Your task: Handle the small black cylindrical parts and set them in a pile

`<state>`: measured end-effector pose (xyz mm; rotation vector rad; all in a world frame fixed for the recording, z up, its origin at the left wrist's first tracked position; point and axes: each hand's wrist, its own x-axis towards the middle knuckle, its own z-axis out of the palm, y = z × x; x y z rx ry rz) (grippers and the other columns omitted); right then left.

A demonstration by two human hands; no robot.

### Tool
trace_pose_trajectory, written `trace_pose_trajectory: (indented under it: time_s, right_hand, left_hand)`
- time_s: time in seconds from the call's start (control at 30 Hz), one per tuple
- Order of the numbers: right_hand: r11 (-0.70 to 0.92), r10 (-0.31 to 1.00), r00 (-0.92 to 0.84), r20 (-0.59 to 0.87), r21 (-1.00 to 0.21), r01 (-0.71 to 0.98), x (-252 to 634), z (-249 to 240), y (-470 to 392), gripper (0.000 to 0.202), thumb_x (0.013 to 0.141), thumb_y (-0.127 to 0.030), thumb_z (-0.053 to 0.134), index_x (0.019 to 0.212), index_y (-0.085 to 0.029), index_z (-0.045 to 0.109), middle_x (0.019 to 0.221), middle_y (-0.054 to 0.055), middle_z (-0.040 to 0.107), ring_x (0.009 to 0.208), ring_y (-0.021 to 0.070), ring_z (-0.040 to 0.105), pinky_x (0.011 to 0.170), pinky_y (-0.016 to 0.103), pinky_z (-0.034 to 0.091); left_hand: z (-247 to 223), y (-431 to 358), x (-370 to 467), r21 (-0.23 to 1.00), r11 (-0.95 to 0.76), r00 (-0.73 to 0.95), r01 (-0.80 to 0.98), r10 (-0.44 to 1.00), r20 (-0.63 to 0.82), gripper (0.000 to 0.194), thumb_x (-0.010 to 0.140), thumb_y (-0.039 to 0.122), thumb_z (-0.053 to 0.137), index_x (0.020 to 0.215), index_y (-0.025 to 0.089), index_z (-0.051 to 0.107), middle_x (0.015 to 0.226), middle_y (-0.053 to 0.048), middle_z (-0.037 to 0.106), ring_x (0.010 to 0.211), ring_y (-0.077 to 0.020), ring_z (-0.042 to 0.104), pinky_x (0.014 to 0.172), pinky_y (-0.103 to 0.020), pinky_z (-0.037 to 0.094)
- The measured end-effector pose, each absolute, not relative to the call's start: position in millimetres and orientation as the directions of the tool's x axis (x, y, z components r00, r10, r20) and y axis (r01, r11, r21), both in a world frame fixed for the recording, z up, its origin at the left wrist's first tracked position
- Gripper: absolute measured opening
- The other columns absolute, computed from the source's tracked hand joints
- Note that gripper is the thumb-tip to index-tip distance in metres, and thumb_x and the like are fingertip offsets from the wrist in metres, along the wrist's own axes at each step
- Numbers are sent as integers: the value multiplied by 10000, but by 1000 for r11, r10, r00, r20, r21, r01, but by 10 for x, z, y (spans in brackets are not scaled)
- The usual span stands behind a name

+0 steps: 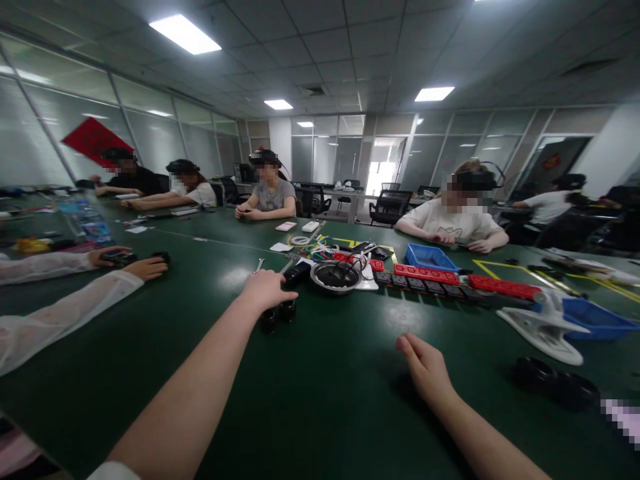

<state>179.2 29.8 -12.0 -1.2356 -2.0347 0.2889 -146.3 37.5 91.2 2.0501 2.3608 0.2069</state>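
My left hand (263, 291) reaches out over the green table, its thumb stretched to the right and apart from the fingers. Just under and beyond it stand black cylindrical pieces (279, 315), partly covered by the hand; whether it touches them I cannot tell. A black box-like object (297, 272) lies just past its fingertips. My right hand (425, 363) is low over the table on the right, fingers curled in and thumb on top, with nothing showing in it. Farther right are two more black round pieces (555, 381).
A round metal dish (336, 277) with dark items sits ahead, beside cables and red strips (425, 272). Blue trays (431, 257) and a white stand-like part (545, 327) are to the right. A co-worker's sleeved arms (75, 313) reach in from the left; other people sit around the table.
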Motion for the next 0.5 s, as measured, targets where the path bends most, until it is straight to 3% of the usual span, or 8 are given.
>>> trace_pose_trajectory:
  time_s: [0.2,0.33,0.4,0.5]
  right_hand:
    - [519,852,-325,410,-580,629,1764,-68,254,391,867,-434,296,654,-199,524,570,-12,523,561,159,529,542,249,389]
    - [500,862,-297,410,-596,628,1777,-57,255,386,867,-437,295,662,-201,521,556,-12,505,550,163,518,533,255,389]
    - [497,861,-273,429,-597,630,1787,-48,265,345,861,-432,323,732,-195,537,641,11,549,611,173,535,575,266,409]
    - [500,841,-211,498,-567,655,1829,-24,303,314,842,-430,364,874,-177,547,772,49,571,699,189,538,646,290,427]
  left_hand:
    - [660,437,-1349,53,106,-105,993,994,-23,241,885,290,486,1079,150,513,1102,-67,521,941,-200,539,806,-401,452]
    - [580,441,-1166,105,14,-13,994,1000,-17,241,852,328,529,1016,153,559,1047,-67,556,921,-214,546,802,-389,446]
    - [541,398,-974,141,-64,62,988,998,18,284,743,378,641,917,154,619,945,-77,601,917,-271,546,806,-389,422]
    - [458,257,-574,202,-215,204,955,976,73,354,682,471,652,894,189,631,878,-65,615,869,-269,554,754,-356,433]
